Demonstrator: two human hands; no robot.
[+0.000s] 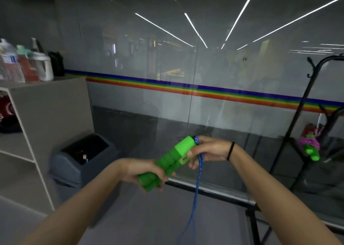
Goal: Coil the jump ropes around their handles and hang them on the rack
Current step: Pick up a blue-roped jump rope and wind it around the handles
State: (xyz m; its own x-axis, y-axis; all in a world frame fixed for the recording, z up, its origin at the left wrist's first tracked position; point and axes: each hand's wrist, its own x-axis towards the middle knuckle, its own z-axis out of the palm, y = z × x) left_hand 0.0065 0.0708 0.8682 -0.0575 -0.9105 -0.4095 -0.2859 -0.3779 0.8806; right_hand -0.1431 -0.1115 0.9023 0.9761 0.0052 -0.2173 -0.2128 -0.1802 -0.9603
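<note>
Two green jump-rope handles (172, 158) lie side by side in front of me. My left hand (140, 172) is wrapped around their lower ends. My right hand (208, 150) pinches the blue rope (197, 185) close to the handles' top ends. The blue rope hangs down from there toward the floor. At the right stands a black rack (305, 103) with hooks. A purple rope coiled around green handles (310, 148) hangs on the rack.
A grey bin with a black swing lid (81, 157) stands on the floor at the left. Beside it is a grey shelf unit (46, 114) with bottles and jugs on top. A glass wall with a rainbow stripe (186, 88) runs straight ahead.
</note>
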